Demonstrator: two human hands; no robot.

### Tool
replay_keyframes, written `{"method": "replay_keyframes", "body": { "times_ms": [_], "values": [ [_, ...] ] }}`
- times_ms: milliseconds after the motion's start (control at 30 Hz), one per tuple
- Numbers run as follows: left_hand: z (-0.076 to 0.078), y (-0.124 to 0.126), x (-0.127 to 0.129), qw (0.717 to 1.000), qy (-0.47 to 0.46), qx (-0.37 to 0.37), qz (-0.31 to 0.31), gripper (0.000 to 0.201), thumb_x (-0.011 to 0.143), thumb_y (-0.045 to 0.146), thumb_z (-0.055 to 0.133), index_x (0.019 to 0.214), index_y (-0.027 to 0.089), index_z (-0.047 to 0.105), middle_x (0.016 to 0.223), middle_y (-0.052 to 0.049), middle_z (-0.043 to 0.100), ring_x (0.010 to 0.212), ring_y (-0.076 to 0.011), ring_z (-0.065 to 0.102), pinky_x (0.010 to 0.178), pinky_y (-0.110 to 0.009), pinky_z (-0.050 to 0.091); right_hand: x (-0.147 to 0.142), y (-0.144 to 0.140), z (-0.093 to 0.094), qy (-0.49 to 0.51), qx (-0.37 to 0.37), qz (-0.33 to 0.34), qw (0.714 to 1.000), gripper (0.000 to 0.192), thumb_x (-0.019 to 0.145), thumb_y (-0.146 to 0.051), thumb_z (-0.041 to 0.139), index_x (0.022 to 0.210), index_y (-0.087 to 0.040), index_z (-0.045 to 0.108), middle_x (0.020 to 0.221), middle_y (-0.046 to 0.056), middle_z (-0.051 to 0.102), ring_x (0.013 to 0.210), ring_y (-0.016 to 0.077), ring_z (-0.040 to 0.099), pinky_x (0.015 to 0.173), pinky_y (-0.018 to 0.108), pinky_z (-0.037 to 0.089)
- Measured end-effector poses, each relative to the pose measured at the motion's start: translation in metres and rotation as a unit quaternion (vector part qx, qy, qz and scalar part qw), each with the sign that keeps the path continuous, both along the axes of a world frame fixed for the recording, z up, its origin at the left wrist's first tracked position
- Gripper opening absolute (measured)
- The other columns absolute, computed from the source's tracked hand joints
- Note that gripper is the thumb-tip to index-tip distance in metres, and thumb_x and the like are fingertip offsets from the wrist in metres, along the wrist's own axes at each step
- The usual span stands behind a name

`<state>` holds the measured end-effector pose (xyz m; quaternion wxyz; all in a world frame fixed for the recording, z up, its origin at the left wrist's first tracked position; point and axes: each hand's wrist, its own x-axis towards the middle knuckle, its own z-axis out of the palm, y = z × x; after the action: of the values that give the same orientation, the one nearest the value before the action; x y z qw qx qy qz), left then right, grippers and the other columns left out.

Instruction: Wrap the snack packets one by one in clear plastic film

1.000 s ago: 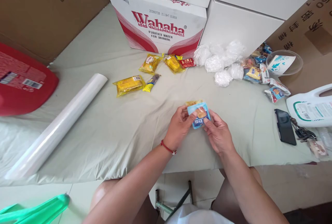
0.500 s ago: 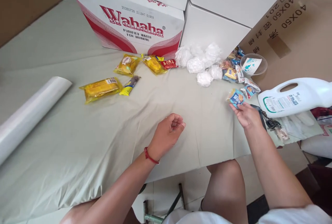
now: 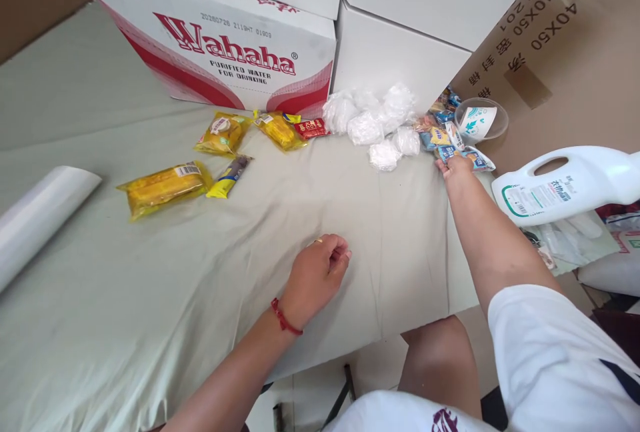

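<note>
- Reaching far right, the right hand (image 3: 457,167) lies on the blue snack packet (image 3: 447,152) at the heap of small packets (image 3: 440,127); its grip cannot be told.
- Keeping the curled, empty left hand (image 3: 320,272) resting on the cloth (image 3: 150,272) steadies the lean.
- Lifting one packet cleanly means not dragging its neighbours.

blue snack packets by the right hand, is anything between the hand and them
Nothing visible. The right hand already rests on the blue snack packets at the pile's near edge. The detergent bottle lies off to the side and the white wrapped bundles sit apart.
</note>
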<state>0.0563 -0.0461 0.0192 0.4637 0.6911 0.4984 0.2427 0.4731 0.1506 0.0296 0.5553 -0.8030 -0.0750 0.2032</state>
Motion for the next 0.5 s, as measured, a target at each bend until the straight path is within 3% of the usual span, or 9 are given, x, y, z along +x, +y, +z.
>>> {"method": "replay_keyframes", "body": {
  "times_ms": [167, 233, 333, 400, 500],
  "values": [
    [-0.003, -0.001, 0.0, 0.999, 0.025, 0.019, -0.013, 0.018, 0.094, 0.032, 0.048, 0.088, 0.022, 0.062, 0.088, -0.005, 0.071, 0.076, -0.0205, 0.066, 0.068, -0.034, 0.049, 0.001, 0.001, 0.003, -0.028, -0.065, 0.047, 0.996, 0.036, 0.1, -0.004, 0.043, 0.135, -0.011, 0.049, 0.121, 0.008, 0.061, 0.076, 0.0038, 0.064, 0.064, 0.02, 0.054],
    [-0.004, -0.003, -0.001, 0.999, 0.039, 0.025, -0.024, 0.018, 0.094, 0.031, 0.047, 0.089, 0.021, 0.061, 0.089, -0.005, 0.071, 0.075, -0.0202, 0.066, 0.068, -0.034, 0.048, -0.002, -0.006, 0.002, -0.039, -0.101, 0.079, 0.991, 0.032, 0.106, -0.017, 0.042, 0.133, -0.006, 0.054, 0.124, 0.012, 0.062, 0.09, 0.0099, 0.068, 0.074, 0.028, 0.056],
    [-0.006, -0.004, -0.001, 0.998, 0.051, 0.036, -0.034, 0.019, 0.095, 0.031, 0.045, 0.092, 0.021, 0.061, 0.09, -0.005, 0.07, 0.075, -0.0199, 0.065, 0.068, -0.034, 0.047, -0.005, -0.026, 0.003, -0.072, -0.159, 0.126, 0.977, 0.037, 0.104, -0.036, 0.059, 0.132, -0.014, 0.061, 0.129, 0.011, 0.063, 0.108, 0.021, 0.068, 0.091, 0.041, 0.059],
    [-0.006, -0.005, -0.002, 0.997, 0.053, 0.04, -0.034, 0.021, 0.096, 0.032, 0.044, 0.092, 0.02, 0.061, 0.09, -0.005, 0.07, 0.075, -0.0195, 0.065, 0.069, -0.034, 0.047, -0.001, -0.043, 0.008, -0.122, -0.199, 0.147, 0.961, 0.039, 0.099, -0.044, 0.064, 0.126, -0.016, 0.064, 0.118, 0.011, 0.07, 0.101, 0.0239, 0.069, 0.084, 0.043, 0.061],
    [-0.006, -0.005, -0.001, 0.996, 0.062, 0.051, -0.03, 0.027, 0.099, 0.035, 0.041, 0.09, 0.021, 0.061, 0.083, -0.003, 0.068, 0.07, -0.0184, 0.062, 0.066, -0.032, 0.045, 0.015, -0.062, 0.026, -0.245, -0.258, 0.161, 0.921, 0.04, 0.102, -0.049, 0.056, 0.103, -0.012, 0.072, 0.09, 0.015, 0.072, 0.095, 0.0287, 0.07, 0.078, 0.04, 0.059]
  ]
}}
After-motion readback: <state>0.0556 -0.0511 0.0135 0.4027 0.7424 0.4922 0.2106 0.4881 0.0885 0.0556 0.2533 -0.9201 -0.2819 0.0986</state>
